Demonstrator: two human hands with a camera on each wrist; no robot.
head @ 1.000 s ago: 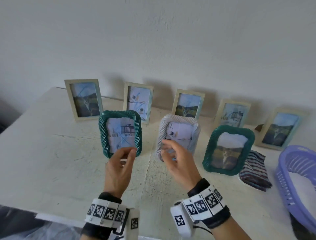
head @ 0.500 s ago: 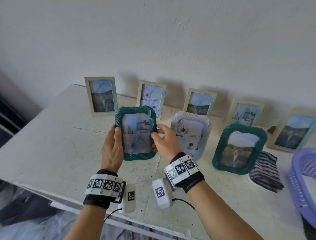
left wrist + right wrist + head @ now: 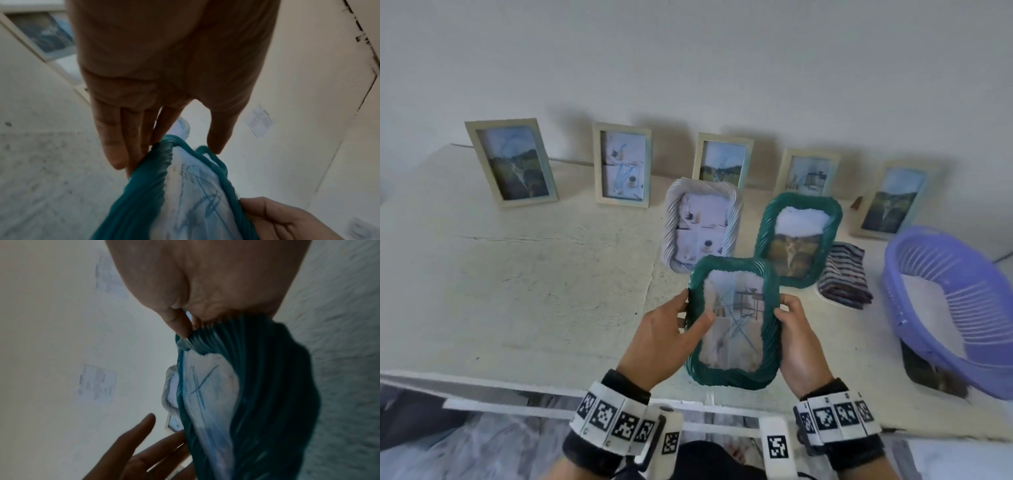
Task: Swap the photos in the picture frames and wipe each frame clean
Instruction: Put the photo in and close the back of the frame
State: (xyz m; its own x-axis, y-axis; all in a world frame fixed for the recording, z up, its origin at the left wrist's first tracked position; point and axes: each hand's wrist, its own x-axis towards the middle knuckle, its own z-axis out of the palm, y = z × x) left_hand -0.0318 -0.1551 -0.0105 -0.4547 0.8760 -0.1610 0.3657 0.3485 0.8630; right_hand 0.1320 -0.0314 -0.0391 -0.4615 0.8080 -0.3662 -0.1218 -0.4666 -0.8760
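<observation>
I hold a green ribbed frame [image 3: 734, 373] off the table, close to me, its front facing up. Its photo shows a room with blue scribbles. My left hand [image 3: 688, 325] grips the left edge, thumb across the glass and fingers [image 3: 127, 138] behind. My right hand [image 3: 786, 315] grips the right edge, thumb [image 3: 179, 324] on the ribbed rim. Behind it stand a white ribbed frame [image 3: 700, 222] and a second green frame [image 3: 796, 238]. A striped cloth [image 3: 844, 270] lies to their right.
Several plain wooden frames lean along the wall, from the leftmost [image 3: 512, 162] to the rightmost [image 3: 892, 200]. A purple plastic basket [image 3: 955, 301] sits at the right. The white table [image 3: 517, 274] stretches out to the left, its front edge just below my wrists.
The green frame left its spot beside the white frame and came toward me. The right hand left the white frame and joined the left hand on it.
</observation>
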